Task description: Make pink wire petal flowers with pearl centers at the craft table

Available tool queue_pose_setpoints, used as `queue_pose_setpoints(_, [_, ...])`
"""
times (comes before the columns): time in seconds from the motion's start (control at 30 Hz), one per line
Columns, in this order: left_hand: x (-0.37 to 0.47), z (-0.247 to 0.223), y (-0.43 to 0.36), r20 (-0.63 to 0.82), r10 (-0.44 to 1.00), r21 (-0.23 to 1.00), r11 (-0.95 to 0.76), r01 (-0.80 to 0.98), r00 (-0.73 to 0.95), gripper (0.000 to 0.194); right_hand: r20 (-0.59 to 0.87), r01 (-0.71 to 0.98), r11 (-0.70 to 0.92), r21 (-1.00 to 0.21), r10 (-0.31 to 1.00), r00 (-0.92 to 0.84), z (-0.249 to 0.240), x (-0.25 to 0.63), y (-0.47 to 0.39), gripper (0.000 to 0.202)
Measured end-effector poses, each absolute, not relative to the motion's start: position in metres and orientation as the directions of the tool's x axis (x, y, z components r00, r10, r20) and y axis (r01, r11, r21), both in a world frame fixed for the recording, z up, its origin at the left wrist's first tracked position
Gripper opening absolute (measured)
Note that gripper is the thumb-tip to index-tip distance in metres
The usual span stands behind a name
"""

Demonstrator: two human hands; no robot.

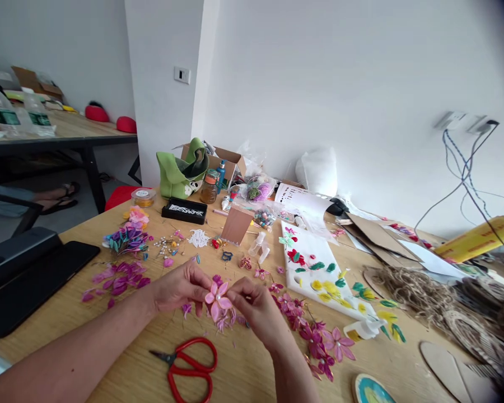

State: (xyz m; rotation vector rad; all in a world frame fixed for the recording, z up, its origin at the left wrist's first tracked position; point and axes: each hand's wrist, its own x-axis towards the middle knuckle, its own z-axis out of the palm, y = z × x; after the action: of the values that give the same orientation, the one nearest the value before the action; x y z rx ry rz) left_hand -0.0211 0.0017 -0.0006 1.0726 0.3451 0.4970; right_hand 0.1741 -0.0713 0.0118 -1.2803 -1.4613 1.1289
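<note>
A pink artificial flower (217, 301) with several petals and a pale centre is held up between my two hands. My left hand (183, 288) pinches it from the left side. The fingers of my right hand (252, 305) are closed at its right edge. Beneath the flower lies a small heap of pink petals (225, 321). Red-handled scissors (193, 364) rest on the table in front of me, blades toward the left. Finished pink and magenta flowers (315, 338) lie right of my right hand, and loose magenta petals (124, 278) lie left of my left hand.
A white foam board (296, 271) bears red, yellow and green pieces. A small glue bottle (364, 329) lies at the right. Behind stand a green bag (178, 173), a black tray (185, 210) and a brown jar (209, 189). Twine (411, 291) is heaped far right.
</note>
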Motion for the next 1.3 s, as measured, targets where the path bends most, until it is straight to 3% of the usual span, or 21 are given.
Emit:
queue_pose_setpoints(0.1, [-0.023,-0.003,0.002,-0.034,0.422,0.899,0.41,-0.157,0.906,0.02,0.178,0.117,0.184,-0.976,0.982,-0.063,0.024,0.181,-0.076,0.023])
queue_pose_setpoints(0.27, [-0.023,-0.005,0.003,-0.104,0.237,0.918,0.397,0.002,0.966,0.019,0.239,0.031,0.264,-0.964,0.914,-0.329,0.038,0.172,-0.086,0.022])
queue_pose_setpoints(0.4, [-0.022,-0.013,0.004,-0.099,0.233,0.939,0.345,0.013,0.967,0.022,0.228,0.035,0.27,-0.962,0.87,-0.438,0.041,0.16,-0.089,0.022])
queue_pose_setpoints(1.03, [-0.019,-0.009,0.001,-0.149,0.139,0.929,0.358,0.09,0.979,0.026,0.086,0.379,0.299,-0.876,0.869,-0.486,0.041,0.166,-0.093,0.007])
queue_pose_setpoints(1.3, [-0.019,-0.009,0.003,-0.172,0.134,0.928,0.353,0.115,0.976,0.025,0.105,0.413,0.349,-0.841,0.854,-0.51,0.041,0.167,-0.092,0.006])
